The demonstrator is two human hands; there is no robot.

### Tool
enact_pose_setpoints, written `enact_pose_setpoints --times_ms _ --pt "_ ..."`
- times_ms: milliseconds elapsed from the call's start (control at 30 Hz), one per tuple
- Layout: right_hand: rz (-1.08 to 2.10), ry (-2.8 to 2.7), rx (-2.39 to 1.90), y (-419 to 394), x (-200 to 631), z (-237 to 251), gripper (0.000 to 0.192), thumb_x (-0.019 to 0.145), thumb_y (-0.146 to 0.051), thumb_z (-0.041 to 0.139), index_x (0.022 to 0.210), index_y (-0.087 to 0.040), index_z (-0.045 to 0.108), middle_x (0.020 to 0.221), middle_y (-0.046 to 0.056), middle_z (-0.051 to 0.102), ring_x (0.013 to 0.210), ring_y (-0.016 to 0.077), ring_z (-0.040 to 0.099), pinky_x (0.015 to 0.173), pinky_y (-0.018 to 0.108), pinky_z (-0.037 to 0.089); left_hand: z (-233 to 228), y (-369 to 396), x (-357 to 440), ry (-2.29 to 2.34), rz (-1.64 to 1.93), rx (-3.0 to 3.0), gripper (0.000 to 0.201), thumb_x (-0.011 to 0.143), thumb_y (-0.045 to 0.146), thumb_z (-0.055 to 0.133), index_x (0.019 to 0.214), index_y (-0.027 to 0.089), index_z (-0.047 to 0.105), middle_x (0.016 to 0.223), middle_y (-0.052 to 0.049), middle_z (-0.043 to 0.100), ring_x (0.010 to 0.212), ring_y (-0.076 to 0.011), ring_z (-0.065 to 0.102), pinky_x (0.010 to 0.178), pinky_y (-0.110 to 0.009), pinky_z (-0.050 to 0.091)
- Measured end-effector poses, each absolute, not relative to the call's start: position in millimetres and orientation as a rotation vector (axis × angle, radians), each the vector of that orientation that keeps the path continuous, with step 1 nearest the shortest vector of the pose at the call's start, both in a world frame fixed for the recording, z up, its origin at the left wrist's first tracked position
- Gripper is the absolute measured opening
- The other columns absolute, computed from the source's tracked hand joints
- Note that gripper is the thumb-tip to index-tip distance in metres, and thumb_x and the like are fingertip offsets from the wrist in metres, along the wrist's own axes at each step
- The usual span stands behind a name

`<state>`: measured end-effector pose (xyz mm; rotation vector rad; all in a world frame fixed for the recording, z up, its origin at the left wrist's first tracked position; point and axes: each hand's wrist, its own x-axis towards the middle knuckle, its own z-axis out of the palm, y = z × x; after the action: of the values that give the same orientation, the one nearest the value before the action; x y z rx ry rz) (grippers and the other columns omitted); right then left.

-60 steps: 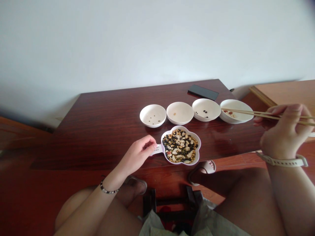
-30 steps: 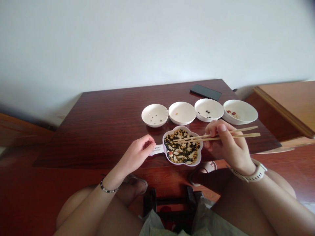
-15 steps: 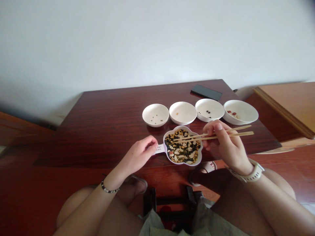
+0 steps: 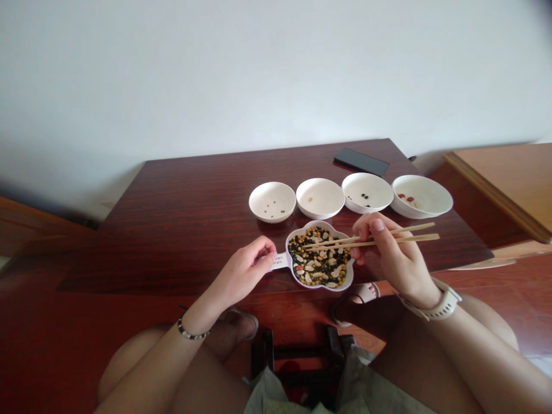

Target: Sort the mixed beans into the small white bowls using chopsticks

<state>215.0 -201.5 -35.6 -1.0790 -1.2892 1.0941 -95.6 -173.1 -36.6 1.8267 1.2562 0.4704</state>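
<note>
My left hand [image 4: 250, 267] is closed on the handle of a flower-shaped dish [image 4: 290, 259] at the table's near edge. A mix of beans and peanuts [image 4: 319, 267] covers its bottom: black, yellow and green ones with pale peanut halves. My right hand [image 4: 388, 247] holds a pair of wooden chopsticks [image 4: 375, 240] from the right. Their tips reach into the mix at the dish's upper left; whether a bean is between them I cannot tell. Behind the dish stand a bowl [image 4: 272, 195] with a few small green beans and a bowl [image 4: 320, 192] with one yellowish bean.
Further right in the row are a bowl [image 4: 366, 187] with several black beans and a bowl [image 4: 431, 195] with peanuts. A dark phone [image 4: 361, 161] lies behind them on the brown table [image 4: 194, 213]. A lighter wooden surface [image 4: 509, 178] adjoins at right.
My right hand and the chopsticks have shifted slightly to the left, with the tips still in the mix. My left hand and the dish are nearly unmoved.
</note>
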Motion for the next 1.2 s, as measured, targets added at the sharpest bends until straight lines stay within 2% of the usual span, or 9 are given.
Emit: enact_pose_setpoints --times_ms 933,1200 --pt "1.161 -1.045 -1.015 -195 214 -27 0.038 0.107 -0.051 0.057 0.083 -0.022 0.059 0.075 0.002 0.057 0.057 0.0133 0.059 0.048 0.026 0.048 -36 -174 -96 1.258 0.471 1.812 0.025 0.107 0.043 0.052 0.098 0.022 0.061 0.087 0.0 0.068 0.074 -0.0168 0.059 0.068 -0.028 0.044" --pt "1.098 -1.024 -0.999 -182 209 -17 0.041 0.104 -0.057 0.06 0.082 -0.023 0.055 0.078 0.001 0.053 0.055 0.0125 0.057 0.044 0.025 0.046 -35 -175 -95 1.258 0.479 1.82 0.027 0.107 0.045 0.051 0.097 0.021 0.061 0.086 0.0 0.068 0.074 -0.017 0.06 0.069 -0.028 0.043"
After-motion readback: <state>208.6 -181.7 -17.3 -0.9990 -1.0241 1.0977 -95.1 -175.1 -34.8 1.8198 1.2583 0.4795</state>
